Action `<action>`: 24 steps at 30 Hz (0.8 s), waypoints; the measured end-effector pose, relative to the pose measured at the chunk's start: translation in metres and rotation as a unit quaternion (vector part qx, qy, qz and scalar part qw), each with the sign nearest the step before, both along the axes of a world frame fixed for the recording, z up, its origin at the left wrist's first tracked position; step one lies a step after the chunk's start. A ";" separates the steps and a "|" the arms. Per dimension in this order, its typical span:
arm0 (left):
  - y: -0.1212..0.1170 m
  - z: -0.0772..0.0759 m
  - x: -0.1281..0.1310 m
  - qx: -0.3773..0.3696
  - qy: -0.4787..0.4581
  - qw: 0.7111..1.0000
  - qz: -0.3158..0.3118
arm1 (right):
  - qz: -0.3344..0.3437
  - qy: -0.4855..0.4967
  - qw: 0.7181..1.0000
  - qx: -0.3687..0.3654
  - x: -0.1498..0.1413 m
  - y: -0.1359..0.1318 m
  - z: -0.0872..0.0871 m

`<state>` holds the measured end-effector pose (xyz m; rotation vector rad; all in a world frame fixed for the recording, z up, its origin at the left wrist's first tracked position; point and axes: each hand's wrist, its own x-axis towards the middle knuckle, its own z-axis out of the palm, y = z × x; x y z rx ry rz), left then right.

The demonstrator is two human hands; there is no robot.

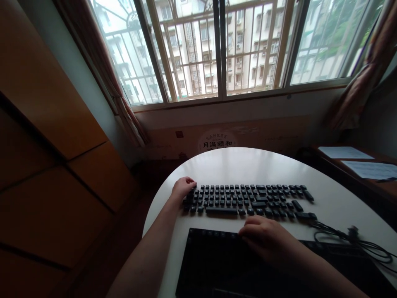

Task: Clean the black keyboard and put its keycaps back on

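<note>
On a round white table point(248, 165) lie several rows of loose black keycaps point(248, 200), laid out like a keyboard. Nearer to me sits a black keyboard base point(217, 260) with its keys off. My left hand point(182, 187) rests at the left end of the keycap rows, fingers curled over the corner caps. My right hand point(266, 240) lies on the far edge of the keyboard base, fingers bent down onto it; what is under them is hidden.
A black cable point(350, 238) coils on the table's right side. Brown cabinets point(62, 145) stand at left. A barred window point(223, 45) with curtains faces me. Papers point(366, 165) lie on a dark desk at right. A printed cardboard box point(217, 140) stands behind the table.
</note>
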<state>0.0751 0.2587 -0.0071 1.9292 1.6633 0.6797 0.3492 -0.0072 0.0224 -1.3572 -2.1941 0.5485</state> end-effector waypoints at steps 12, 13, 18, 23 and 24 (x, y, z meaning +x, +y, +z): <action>0.004 0.003 -0.043 0.030 0.042 0.996 0.078 | 0.011 0.005 1.000 0.006 0.002 -0.003 0.002; 0.003 0.004 -0.044 0.029 0.043 0.996 0.075 | 0.012 0.002 1.000 0.008 0.002 -0.003 0.002; -0.004 0.008 -0.045 0.025 0.043 0.998 0.039 | 0.014 -0.008 1.000 0.015 0.004 -0.002 0.001; -0.010 0.012 -0.043 0.033 0.048 0.998 0.040 | 0.018 -0.012 1.000 0.020 0.004 -0.002 0.001; -0.011 0.014 -0.042 0.036 0.049 0.997 0.041 | 0.019 -0.013 1.000 0.020 0.005 -0.002 0.001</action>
